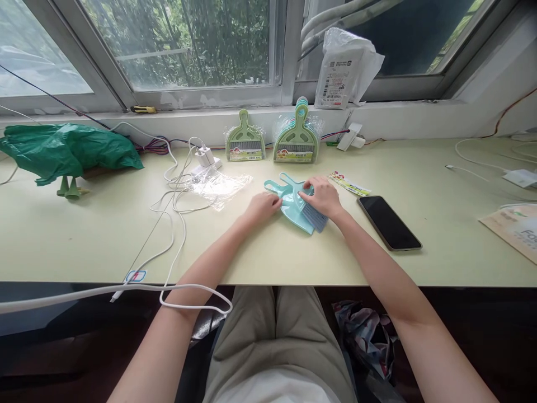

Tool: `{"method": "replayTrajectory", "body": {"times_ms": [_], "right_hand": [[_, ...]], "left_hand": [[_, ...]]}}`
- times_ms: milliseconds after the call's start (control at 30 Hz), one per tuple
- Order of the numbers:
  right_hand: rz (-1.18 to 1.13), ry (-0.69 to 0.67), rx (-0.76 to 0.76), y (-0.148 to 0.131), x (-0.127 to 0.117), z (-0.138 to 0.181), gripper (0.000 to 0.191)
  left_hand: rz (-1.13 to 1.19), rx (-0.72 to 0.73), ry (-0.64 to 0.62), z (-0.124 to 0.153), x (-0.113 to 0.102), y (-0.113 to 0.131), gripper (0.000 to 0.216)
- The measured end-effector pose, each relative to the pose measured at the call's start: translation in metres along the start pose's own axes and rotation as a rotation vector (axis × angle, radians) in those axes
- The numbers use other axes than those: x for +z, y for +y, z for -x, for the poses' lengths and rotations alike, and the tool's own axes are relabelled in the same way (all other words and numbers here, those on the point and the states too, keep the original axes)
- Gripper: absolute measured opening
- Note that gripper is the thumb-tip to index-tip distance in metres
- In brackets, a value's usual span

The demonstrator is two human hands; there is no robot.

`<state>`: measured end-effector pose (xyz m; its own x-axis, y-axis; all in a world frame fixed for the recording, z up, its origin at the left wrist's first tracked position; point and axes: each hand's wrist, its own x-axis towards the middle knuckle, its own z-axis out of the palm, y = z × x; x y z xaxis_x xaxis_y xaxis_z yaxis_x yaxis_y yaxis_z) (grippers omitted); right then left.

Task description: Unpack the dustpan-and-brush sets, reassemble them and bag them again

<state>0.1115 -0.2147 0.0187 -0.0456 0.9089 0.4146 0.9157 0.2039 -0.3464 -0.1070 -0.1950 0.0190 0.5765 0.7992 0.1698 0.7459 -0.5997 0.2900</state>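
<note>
A light blue dustpan (296,219) lies on the table in front of me, its looped handle pointing away to the left. Over its right side rests a matching small hand brush (315,217) with grey bristles. My left hand (262,209) is closed at the dustpan's left edge, its fingertips gripping the rim. My right hand (324,197) bends its fingers and thumb around the upper right part of the brush; the exact grip is partly hidden. Just beyond it lies a printed label strip (349,183).
A black phone (389,223) lies to the right. Crumpled clear plastic (218,187) and white cables (173,207) lie to the left, near a green bag (69,150). Wrapped green dustpan sets (245,139) stand against the wall. One cable loop hangs over the table's front edge.
</note>
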Motion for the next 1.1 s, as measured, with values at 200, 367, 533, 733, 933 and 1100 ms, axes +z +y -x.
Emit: {"method": "replayTrajectory", "body": {"times_ms": [200, 367, 533, 733, 933, 1100], "right_hand": [[-0.008, -0.125, -0.109, -0.003, 0.002, 0.004, 0.013], [-0.062, -0.167, -0.152, -0.001, -0.001, 0.003, 0.015], [-0.128, -0.199, -0.175, 0.002, -0.004, 0.002, 0.017], [-0.228, -0.279, -0.198, 0.008, -0.008, 0.0, 0.018], [-0.245, -0.286, -0.209, 0.008, -0.005, 0.001, 0.017], [-0.232, -0.273, -0.203, 0.003, -0.001, 0.002, 0.014]], "left_hand": [[0.221, 0.208, -0.086, 0.004, 0.009, 0.021, 0.043], [0.104, 0.311, -0.028, 0.006, 0.01, 0.02, 0.043], [-0.212, 0.412, 0.165, 0.004, 0.0, 0.003, 0.041], [-0.381, 0.499, 0.307, 0.0, -0.008, -0.021, 0.036], [-0.411, 0.497, 0.21, -0.002, 0.001, -0.018, 0.025], [-0.432, 0.438, 0.174, -0.003, 0.001, -0.012, 0.018]]}}
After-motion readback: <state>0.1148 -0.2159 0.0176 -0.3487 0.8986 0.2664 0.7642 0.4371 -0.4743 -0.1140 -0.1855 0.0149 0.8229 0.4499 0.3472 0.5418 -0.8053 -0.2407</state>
